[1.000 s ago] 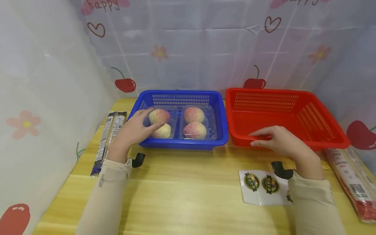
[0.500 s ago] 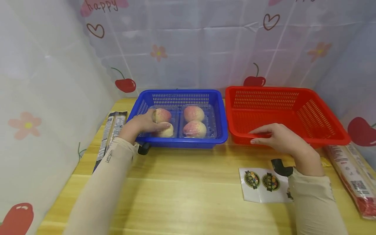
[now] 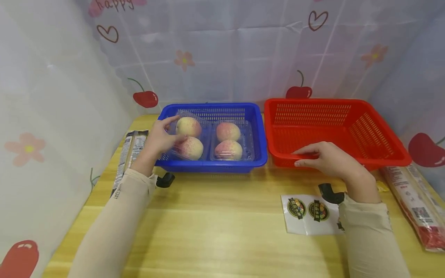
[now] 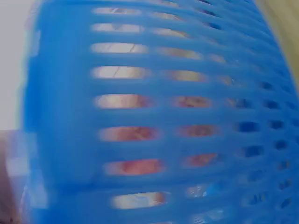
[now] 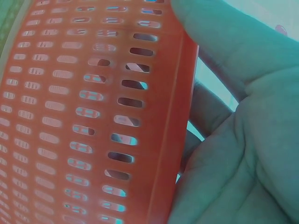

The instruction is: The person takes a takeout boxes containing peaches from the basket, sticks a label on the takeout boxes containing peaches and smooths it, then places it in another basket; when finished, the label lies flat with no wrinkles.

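Our left hand (image 3: 158, 141) grips the left clamshell of peaches (image 3: 187, 141), tilted up inside the blue basket (image 3: 208, 166); right hand (image 3: 325, 160) seemingly just rests, fingers relaxed, on the red basket (image 3: 382, 164).

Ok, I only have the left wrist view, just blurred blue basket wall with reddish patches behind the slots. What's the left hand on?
Observer: The left hand grips a clear peach pack, tilted with its left edge raised, inside the blue basket.
Operator: Anything else in that basket?
Observer: A second pack of two peaches lies flat beside it on the right.
Operator: And the right hand?
Observer: The right hand rests on the near rim of the red basket, fingers over the edge; nothing shows inside that basket.
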A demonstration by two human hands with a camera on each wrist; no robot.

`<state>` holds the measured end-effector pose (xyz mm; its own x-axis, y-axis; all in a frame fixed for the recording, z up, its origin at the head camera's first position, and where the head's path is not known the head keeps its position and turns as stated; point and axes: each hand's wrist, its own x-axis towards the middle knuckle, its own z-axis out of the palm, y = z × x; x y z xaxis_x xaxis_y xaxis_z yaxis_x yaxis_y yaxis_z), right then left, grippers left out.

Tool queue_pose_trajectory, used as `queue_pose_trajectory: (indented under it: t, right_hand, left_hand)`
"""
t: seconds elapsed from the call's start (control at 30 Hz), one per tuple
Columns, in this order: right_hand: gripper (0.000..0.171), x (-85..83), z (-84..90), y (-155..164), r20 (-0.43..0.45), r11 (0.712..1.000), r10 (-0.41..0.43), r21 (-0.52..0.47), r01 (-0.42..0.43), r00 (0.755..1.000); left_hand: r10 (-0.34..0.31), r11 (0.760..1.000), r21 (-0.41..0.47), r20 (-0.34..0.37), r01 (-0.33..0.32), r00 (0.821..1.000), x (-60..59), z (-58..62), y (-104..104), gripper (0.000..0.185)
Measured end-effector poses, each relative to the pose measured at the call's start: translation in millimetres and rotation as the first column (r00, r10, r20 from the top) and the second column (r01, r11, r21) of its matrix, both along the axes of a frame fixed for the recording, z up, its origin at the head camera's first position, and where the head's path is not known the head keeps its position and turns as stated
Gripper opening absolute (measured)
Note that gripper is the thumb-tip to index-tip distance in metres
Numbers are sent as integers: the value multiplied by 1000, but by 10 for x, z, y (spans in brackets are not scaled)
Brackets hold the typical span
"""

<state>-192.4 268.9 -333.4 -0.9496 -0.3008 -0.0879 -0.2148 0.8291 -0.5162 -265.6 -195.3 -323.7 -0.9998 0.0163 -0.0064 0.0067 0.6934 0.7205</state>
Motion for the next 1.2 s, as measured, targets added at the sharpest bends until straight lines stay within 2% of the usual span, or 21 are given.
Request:
queue_pose_trajectory:
  t: [0.1,0.2,0.27,0.3,0.4,0.43,0.47,0.57,0.63,0.7,0.83,0.87,0.93,0.97,1.03,1.13,1.2]
  right_hand:
    - [43,-6,6,-9,0,1000,-3,1,3,1000]
    - [45,-9,4,-11,0,1000,3,3,-3,1000]
    - [44,-3,4,2,2,1000,0,8,0,1000]
    - [43,0,5,10,1,1000,-2,9,2,1000]
    - [42,7,12,29,-3,1000,-3,11,3,1000]
    - [41,9,15,32,-3,1000,-2,9,2,1000]
    - [40,9,16,34,-6,1000,3,6,-3,1000]
    - [39,7,15,25,-6,1000,17,-5,-17,1000]
    - [39,8,14,15,-7,1000,27,-13,-27,1000]
    - [39,8,14,7,-6,999,30,-12,-30,1000]
    - [41,-17,23,-8,-3,1000,26,-1,-26,1000]
    - [42,-24,28,-8,-2,1000,22,3,-22,1000]
    - [42,-36,40,-6,1,1000,14,8,-14,1000]
    - [42,-40,46,-5,0,1000,11,9,-11,1000]
    - [41,-44,52,-4,1,1000,8,7,-8,1000]
    - [40,-39,40,-2,9,1000,13,0,-13,1000]
    - [40,-35,23,-1,10,1000,17,-5,-17,1000]
  left_hand:
    - [61,990,129,-33,-56,998,80,144,-7,71]
    - [77,974,218,-90,-56,993,217,308,39,70]
    - [32,952,306,-146,14,989,330,401,125,69]
    - [-5,931,358,-168,66,986,391,437,183,68]
    - [-157,841,485,-207,240,966,585,481,399,63]
    - [-219,813,498,-216,300,951,644,467,476,61]
    - [-274,797,493,-217,348,937,700,440,553,59]
    - [-431,770,426,-201,475,879,839,293,740,55]
    - [-523,748,368,-185,552,832,912,173,832,52]
    - [-605,710,331,-162,621,779,977,55,895,51]
    - [-726,638,242,-130,731,676,1077,-96,958,47]
    - [-746,622,229,-119,749,655,1085,-128,971,47]
    - [-769,604,218,-92,767,632,1075,-181,994,45]
    - [-774,602,219,-78,768,629,1056,-212,1003,45]
    - [-771,608,241,-46,756,635,1003,-273,1013,43]
    - [-747,641,288,22,711,664,927,-355,1011,41]
    - [-724,673,270,50,689,688,885,-401,1012,38]
